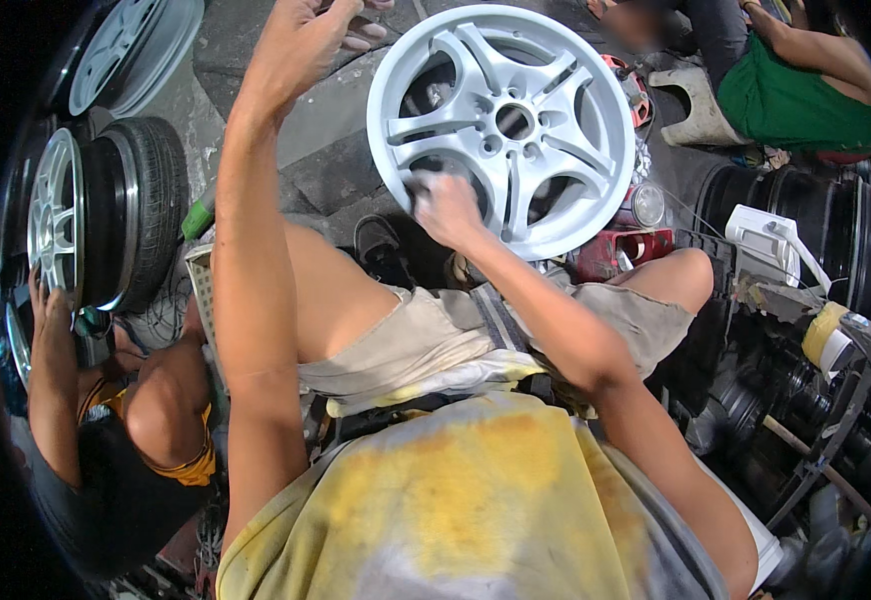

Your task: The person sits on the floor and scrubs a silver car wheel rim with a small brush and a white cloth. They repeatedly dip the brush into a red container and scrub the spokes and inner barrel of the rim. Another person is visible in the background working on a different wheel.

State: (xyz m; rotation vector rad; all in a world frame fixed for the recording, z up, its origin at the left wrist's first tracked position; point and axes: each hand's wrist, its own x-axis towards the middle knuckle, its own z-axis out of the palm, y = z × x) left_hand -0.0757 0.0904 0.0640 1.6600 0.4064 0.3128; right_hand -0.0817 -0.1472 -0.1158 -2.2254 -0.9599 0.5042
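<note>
Curling at the near left rim of a pale blue-white alloy wheel (496, 105), the right hand (446, 207) is blurred, and whether it grips anything there cannot be told. The wheel faces the viewer in the upper middle of the view. The left hand (313, 35) is well apart from the right one, left of the wheel, partly cut off by the upper edge, its grip unclear. At far left, a co-worker's hand (51, 305) is by the lower edge of a spoked wheel (54, 205)
</note>
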